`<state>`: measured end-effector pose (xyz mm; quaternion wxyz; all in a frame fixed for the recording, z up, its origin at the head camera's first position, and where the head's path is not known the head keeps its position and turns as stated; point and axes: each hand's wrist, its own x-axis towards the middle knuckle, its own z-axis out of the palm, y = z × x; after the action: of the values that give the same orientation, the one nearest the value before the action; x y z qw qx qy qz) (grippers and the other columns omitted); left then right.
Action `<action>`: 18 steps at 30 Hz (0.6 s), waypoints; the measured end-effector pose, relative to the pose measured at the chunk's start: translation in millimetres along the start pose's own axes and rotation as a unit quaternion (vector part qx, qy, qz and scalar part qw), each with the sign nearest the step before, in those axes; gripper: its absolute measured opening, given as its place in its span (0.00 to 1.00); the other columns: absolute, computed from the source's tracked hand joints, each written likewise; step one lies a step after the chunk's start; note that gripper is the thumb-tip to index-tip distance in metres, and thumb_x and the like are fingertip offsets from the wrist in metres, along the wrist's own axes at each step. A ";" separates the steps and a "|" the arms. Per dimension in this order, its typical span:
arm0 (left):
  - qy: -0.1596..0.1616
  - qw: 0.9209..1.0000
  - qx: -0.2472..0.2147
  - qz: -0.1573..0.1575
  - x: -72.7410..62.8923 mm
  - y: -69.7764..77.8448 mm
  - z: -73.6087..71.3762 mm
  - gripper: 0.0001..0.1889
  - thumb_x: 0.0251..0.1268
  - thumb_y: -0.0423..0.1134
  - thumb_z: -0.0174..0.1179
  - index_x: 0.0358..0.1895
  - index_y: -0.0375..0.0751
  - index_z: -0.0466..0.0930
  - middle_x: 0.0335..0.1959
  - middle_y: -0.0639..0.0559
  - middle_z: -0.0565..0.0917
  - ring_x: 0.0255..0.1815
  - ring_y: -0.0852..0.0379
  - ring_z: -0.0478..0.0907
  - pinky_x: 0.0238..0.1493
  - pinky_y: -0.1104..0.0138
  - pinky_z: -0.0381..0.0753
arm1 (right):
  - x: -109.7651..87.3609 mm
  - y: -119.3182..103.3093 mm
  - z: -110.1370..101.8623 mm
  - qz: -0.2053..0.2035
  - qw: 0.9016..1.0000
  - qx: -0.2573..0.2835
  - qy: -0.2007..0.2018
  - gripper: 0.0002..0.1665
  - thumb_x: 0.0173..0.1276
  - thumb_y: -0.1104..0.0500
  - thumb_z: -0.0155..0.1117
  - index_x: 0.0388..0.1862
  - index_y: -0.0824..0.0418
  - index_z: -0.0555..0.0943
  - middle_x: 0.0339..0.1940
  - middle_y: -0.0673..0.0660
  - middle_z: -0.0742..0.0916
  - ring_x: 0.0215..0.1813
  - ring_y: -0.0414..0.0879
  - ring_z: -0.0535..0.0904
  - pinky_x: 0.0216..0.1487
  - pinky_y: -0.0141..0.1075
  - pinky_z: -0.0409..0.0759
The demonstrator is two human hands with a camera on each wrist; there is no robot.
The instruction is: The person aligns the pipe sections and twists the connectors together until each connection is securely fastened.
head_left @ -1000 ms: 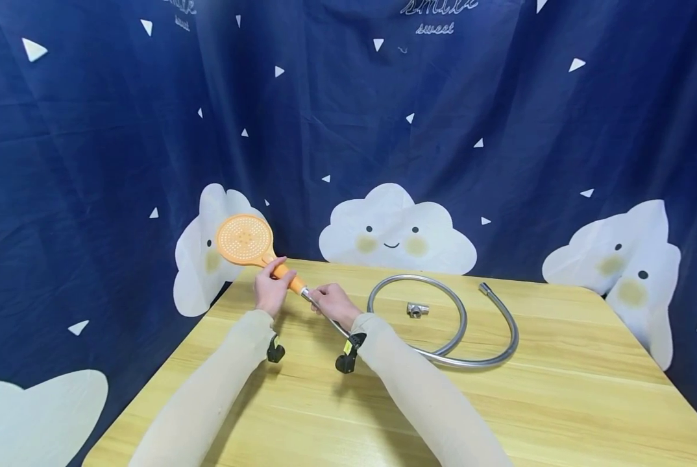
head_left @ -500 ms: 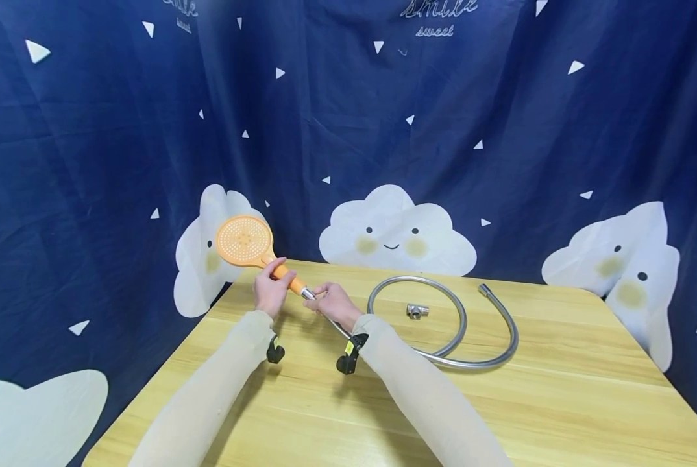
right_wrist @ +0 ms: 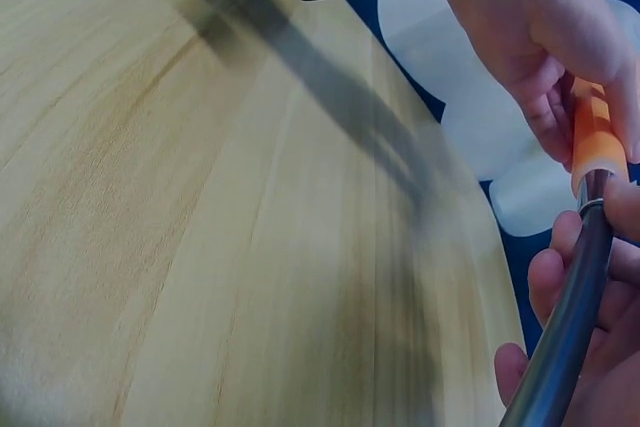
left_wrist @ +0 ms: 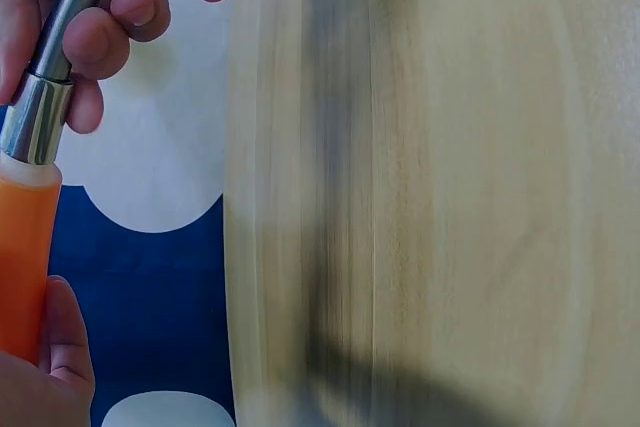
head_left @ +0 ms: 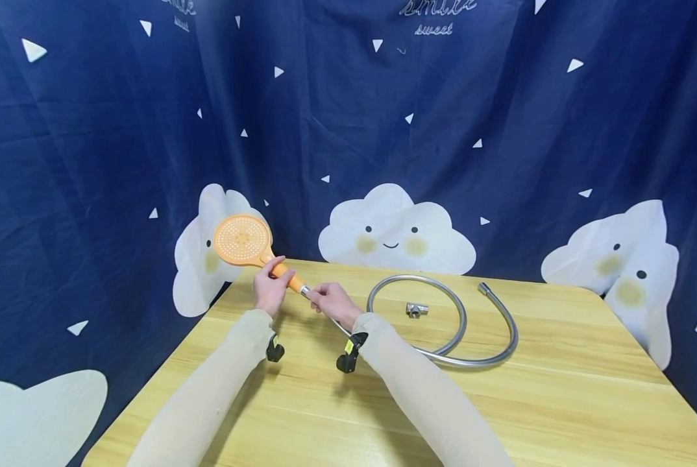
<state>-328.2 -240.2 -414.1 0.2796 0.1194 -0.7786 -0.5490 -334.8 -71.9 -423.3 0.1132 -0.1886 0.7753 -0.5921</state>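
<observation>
My left hand (head_left: pixel 270 288) grips the handle of an orange shower head (head_left: pixel 242 240), whose round perforated face is turned up, above the table's far left. At the handle's lower end, a shiny metal connector (left_wrist: pixel 38 117) sits against a pale collar, in line with the handle. The thumb and fingers of my right hand (head_left: pixel 333 303) pinch the hose end at this connector. From there the grey metal shower hose (right_wrist: pixel 575 332) runs back beneath my right wrist and makes a loop on the table.
Inside the hose loop lies a small metal tee fitting (head_left: pixel 416 310). The hose's other end (head_left: pixel 485 288) lies farther right on the wooden table (head_left: pixel 588 389). A dark blue curtain (head_left: pixel 348 130) with clouds hangs behind and at both sides.
My right fingers loosened and shifted, baring more of the connector half a second ago, and now pinch it again. The left hand and shower head stay nearly still.
</observation>
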 end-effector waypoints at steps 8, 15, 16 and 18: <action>-0.004 1.000 -0.002 0.006 -1.6 1.6 -1.4 0.22 0.62 0.39 0.70 0.61 0.46 0.82 0.41 0.42 0.82 0.35 0.59 0.74 0.31 0.77 0.74 | 0.3 0.2 0.1 0.006 1.000 0.009 -0.014 0.19 0.75 0.51 0.60 0.41 0.67 0.85 0.23 0.53 0.81 0.25 0.41 0.73 0.28 0.30 0.68; -0.003 1.000 0.002 0.000 -3.1 4.5 -0.7 0.23 0.62 0.40 0.70 0.62 0.48 0.82 0.43 0.42 0.82 0.35 0.60 0.74 0.32 0.78 0.75 | -3.1 -2.0 -1.0 0.012 0.999 0.033 -0.003 0.21 0.64 0.58 0.72 0.49 0.66 0.75 0.26 0.52 0.81 0.28 0.43 0.75 0.30 0.32 0.72; -0.001 1.000 0.003 0.001 -3.1 4.9 -0.5 0.23 0.62 0.40 0.70 0.61 0.49 0.82 0.43 0.42 0.83 0.35 0.60 0.74 0.32 0.78 0.74 | -3.3 -2.5 -0.8 0.009 1.000 0.029 0.000 0.20 0.63 0.59 0.72 0.47 0.67 0.74 0.26 0.52 0.81 0.28 0.43 0.75 0.29 0.32 0.72; 0.002 1.000 0.006 0.001 -3.1 5.4 -0.3 0.22 0.62 0.40 0.70 0.61 0.49 0.82 0.42 0.42 0.83 0.35 0.60 0.74 0.32 0.77 0.74 | -3.8 -3.6 -0.4 0.001 1.000 0.022 0.006 0.17 0.64 0.61 0.71 0.44 0.66 0.74 0.26 0.52 0.81 0.27 0.42 0.75 0.28 0.30 0.71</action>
<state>-324.9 -237.0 -410.0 0.2808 0.1208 -0.7813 -0.5442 -331.0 -70.8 -419.9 0.1134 -0.1816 0.7631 -0.6098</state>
